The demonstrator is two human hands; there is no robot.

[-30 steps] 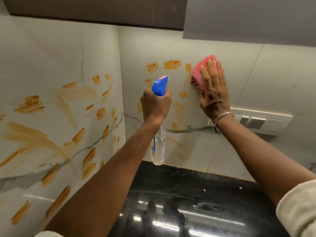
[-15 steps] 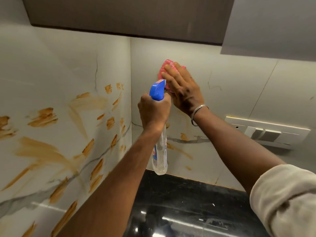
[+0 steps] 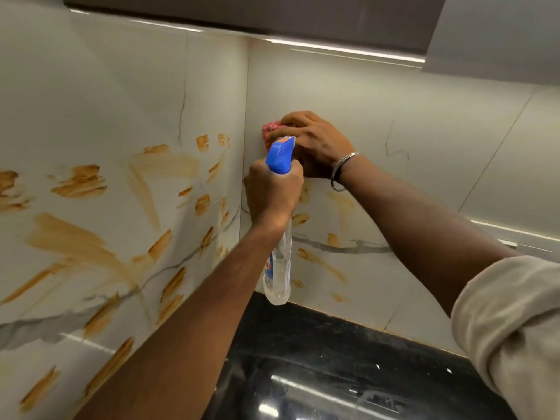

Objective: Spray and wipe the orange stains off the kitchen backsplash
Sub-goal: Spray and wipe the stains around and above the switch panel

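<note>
My left hand [image 3: 271,190] grips a clear spray bottle [image 3: 278,268] with a blue trigger head [image 3: 281,154], held upright in front of the corner of the backsplash. My right hand [image 3: 315,144] presses a pink cloth [image 3: 268,131] flat against the back wall [image 3: 394,122], right by the corner; most of the cloth is hidden under the fingers and behind the trigger head. Orange stains [image 3: 78,181] cover the left wall [image 3: 106,101] thickly. Fewer orange smears [image 3: 321,262] mark the back wall below my hands.
A glossy black countertop [image 3: 318,359] runs along the bottom of both walls. A dark cabinet underside [image 3: 257,13] hangs above. A white switch plate [image 3: 521,241] sits on the back wall at the right, partly behind my right forearm.
My right hand has slid the pink cloth leftward along the back wall to the corner, clearing the upper stains there. The left hand keeps the bottle in about the same place.
</note>
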